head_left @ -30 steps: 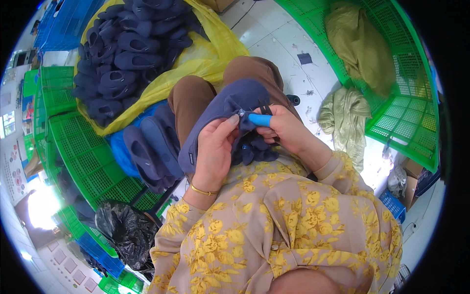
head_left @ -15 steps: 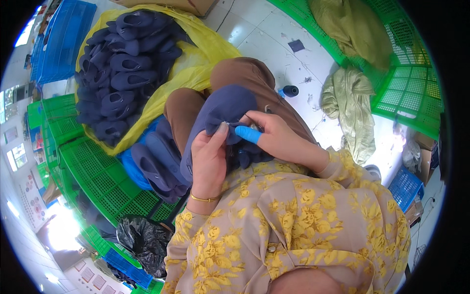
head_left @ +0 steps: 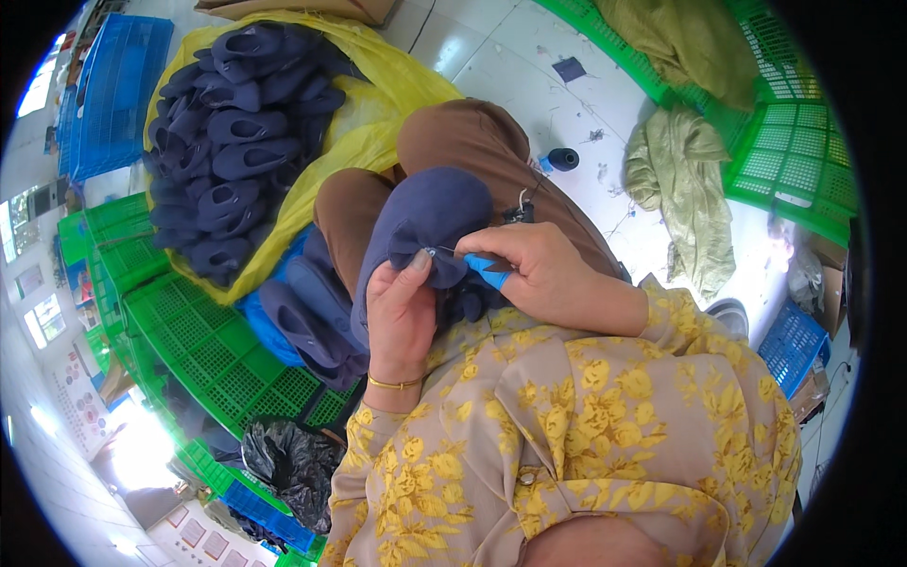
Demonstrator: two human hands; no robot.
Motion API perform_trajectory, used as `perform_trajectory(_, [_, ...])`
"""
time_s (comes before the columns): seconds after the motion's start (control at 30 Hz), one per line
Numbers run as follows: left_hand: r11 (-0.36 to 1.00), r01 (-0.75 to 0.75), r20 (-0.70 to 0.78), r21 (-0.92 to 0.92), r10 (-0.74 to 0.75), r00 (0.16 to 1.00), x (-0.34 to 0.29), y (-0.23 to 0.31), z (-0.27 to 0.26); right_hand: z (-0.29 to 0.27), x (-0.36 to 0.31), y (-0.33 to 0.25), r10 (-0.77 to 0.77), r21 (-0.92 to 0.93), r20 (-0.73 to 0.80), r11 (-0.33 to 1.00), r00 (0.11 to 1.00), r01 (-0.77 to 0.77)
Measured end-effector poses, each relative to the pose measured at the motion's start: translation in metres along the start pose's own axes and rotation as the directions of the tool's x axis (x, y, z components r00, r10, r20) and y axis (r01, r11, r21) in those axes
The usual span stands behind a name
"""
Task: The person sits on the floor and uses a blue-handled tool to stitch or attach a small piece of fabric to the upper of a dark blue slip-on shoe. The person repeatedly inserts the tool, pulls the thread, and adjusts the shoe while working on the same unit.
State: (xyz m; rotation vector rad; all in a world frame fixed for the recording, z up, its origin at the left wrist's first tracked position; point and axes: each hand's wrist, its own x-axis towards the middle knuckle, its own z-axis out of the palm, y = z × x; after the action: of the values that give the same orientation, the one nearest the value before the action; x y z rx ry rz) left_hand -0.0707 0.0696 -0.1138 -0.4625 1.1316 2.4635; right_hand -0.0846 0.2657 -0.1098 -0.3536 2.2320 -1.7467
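Observation:
A navy fabric slipper (head_left: 430, 203) lies across my lap, its closed end pointing away from me. My left hand (head_left: 402, 304) pinches the gathered edge of its opening between thumb and fingers. Just right of that edge, my right hand (head_left: 546, 272) is closed in a pinch, with a blue cover on one finger. A thin needle-like piece (head_left: 448, 249) shows between its fingertips and a small pale spot on the fabric. Something dark and narrow lies along the fingers, too unclear to name. More navy slippers (head_left: 307, 317) rest beside my left thigh.
Navy slippers (head_left: 248, 125) are heaped in a yellow bag (head_left: 364, 142) at the far left. Green crates (head_left: 222, 345) stand on the left, another green crate (head_left: 794, 156) on the right. A dark thread spool (head_left: 564, 159) and a pale cloth sack (head_left: 685, 203) lie on the floor.
My right hand has drawn slightly right, away from the slipper's edge, and the thin piece now shows between them. My left hand keeps its pinch on the fabric.

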Motion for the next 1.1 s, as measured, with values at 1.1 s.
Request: perform_trajectory(1.1, [0.992, -0.013, 0.061, -0.127, 0.021, 0.998, -0.005, -0.004, -0.011, 0.014, 0.01, 0.007, -0.144, -0.153, 0.031, 0.977, 0.989, 0.147])
